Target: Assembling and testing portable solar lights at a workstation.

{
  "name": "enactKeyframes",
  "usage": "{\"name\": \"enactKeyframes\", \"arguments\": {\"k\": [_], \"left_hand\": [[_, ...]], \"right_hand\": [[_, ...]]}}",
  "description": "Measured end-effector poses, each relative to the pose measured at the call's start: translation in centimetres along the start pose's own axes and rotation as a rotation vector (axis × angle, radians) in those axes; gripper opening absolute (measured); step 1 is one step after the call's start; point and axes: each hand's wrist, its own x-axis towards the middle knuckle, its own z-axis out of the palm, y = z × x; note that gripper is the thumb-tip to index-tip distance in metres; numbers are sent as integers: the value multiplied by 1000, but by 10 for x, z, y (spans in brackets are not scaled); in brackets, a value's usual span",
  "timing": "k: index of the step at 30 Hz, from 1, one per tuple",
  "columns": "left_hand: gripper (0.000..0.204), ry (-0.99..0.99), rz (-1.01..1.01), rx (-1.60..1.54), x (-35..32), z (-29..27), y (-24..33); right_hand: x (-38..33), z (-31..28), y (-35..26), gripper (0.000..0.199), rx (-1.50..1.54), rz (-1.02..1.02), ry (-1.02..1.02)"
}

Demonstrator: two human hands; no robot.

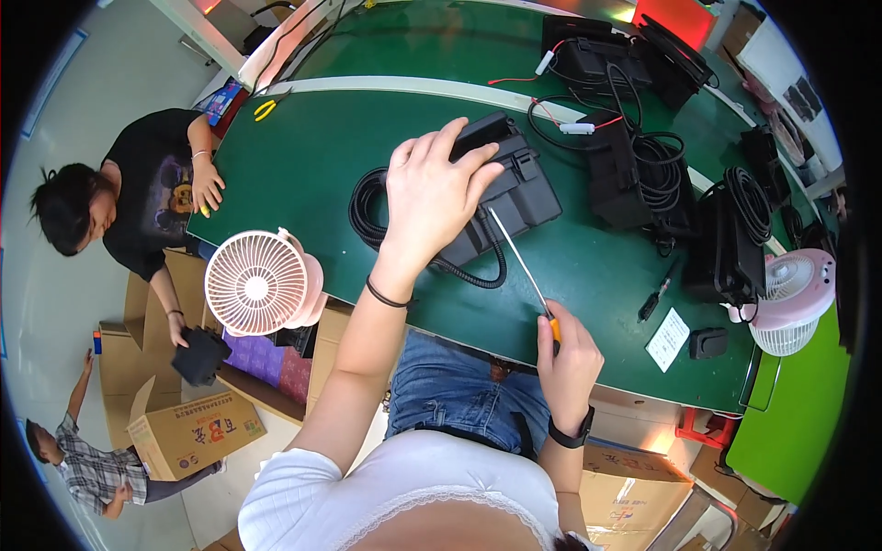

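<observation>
A black plastic case point(522, 195) with latches lies on the green worktable point(312, 174) in front of me. Over its left part rests my left hand point(434, 188), fingers stretched and apart, hiding some of the case. A black corrugated tube point(366, 216) is coiled beside the case, and one length of it loops along the near side. My right hand point(570, 360) is closed round the orange-and-black handle of a screwdriver point(522, 262). Its long metal shaft points up and left, the tip at the case's near edge; whether it touches cannot be told.
Pink fans stand at the left point(257, 283) and right point(792, 283). More black cases with coiled cables point(634, 170) crowd the right side. A white card point(668, 340) and a small black block point(707, 343) lie near the front edge. At left, a co-worker point(152, 188) holds a black object above cartons.
</observation>
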Motion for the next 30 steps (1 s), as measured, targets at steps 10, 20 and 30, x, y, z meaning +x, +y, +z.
{"name": "enactKeyframes", "arguments": {"k": [10,20,30], "left_hand": [[22,41,-28,66,-4,2,6],[18,84,1,11,-2,1,3],[16,102,-38,-4,-5,-1,5]], "right_hand": [[0,8,-3,25,-15,-45,85],[0,9,6,25,448,162,-249],[1,-30,-10,22,195,59,-224]]}}
